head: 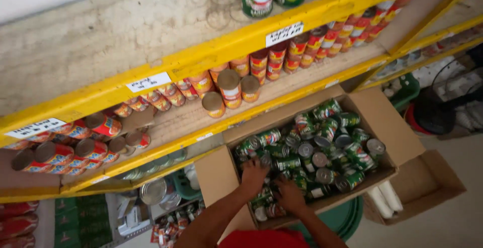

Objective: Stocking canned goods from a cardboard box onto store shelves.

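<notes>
Basically, both hands are sunk into the cardboard box [221,177] of loose green cans [322,150] – left hand [253,176] and right hand [289,196] spread over cans, grip not discernible; box is propped against the yellow shelf [201,62].

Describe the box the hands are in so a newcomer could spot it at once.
Start at the yellow shelves stacked with red cans. Just below their front edge sits an open cardboard box, flaps folded out, with the left hand and right hand reaching inside. Unlike the smaller box to its right, it is heaped with green cans.
</notes>
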